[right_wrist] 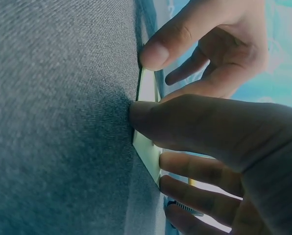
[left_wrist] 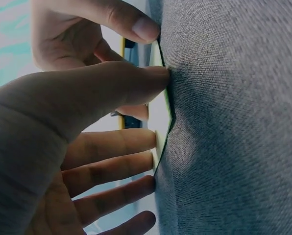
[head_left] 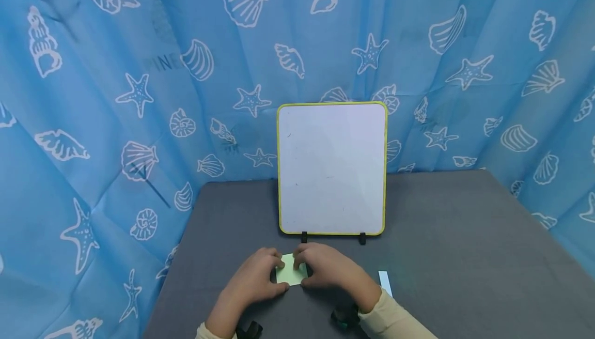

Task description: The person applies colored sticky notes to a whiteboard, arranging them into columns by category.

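A small pale green square of paper, like a sticky note (head_left: 288,274), lies low on the grey table between both hands. My left hand (head_left: 256,276) holds its left side, thumb at the near edge and fingertips toward the far edge. From the other side my right hand (head_left: 331,267) grips it, the thumb at the near right corner and bent fingers over the far part. In the left wrist view the note (left_wrist: 158,112) appears nearly edge-on, close over the cloth. Fingers and thumbs hide parts of its edges.
Behind the hands a whiteboard (head_left: 332,168) with a yellow rim stands upright on black feet (head_left: 362,239). A thin white strip (head_left: 385,282) lies beside the right wrist. A blue curtain (head_left: 139,34) with shell prints hangs behind the grey table (head_left: 465,256).
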The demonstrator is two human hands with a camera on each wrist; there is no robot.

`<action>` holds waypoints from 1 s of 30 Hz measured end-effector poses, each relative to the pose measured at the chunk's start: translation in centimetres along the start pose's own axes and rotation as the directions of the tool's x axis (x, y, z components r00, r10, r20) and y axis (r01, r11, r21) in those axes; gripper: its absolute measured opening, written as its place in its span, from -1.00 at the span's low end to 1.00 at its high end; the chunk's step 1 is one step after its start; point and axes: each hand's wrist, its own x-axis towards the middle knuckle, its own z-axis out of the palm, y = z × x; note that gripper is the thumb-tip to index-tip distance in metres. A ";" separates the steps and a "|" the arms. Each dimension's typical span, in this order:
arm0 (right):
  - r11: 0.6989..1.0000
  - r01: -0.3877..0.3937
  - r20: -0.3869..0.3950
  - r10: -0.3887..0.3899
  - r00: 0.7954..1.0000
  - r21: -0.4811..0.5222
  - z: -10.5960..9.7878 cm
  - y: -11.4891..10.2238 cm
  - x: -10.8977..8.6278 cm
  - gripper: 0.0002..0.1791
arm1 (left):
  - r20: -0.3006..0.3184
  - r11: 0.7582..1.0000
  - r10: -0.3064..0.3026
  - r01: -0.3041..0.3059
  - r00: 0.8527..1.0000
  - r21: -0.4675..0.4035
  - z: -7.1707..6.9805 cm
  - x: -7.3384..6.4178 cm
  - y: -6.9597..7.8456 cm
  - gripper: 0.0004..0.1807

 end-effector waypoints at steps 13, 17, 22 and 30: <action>0.999 -0.010 0.036 0.009 0.999 0.042 0.0 0.6 0.0 -0.72 | 0.019 1.000 0.015 -0.015 1.000 -0.002 -0.1 0.0 -0.1 -0.54; 0.999 0.010 0.014 -0.011 1.000 0.035 0.1 0.6 0.1 -0.80 | 0.001 1.000 0.026 -0.026 1.000 -0.010 -0.2 0.0 -0.1 -0.58; 0.999 0.047 -0.017 -0.046 0.999 0.023 0.4 0.6 0.4 -0.87 | -0.003 0.999 0.037 -0.037 0.999 -0.014 -0.4 -0.3 -0.1 -0.60; 0.997 0.045 -0.076 -0.049 0.996 -0.058 0.7 0.4 0.6 -0.89 | -0.020 0.998 0.025 -0.026 0.999 -0.052 -0.2 -0.3 -0.2 -0.75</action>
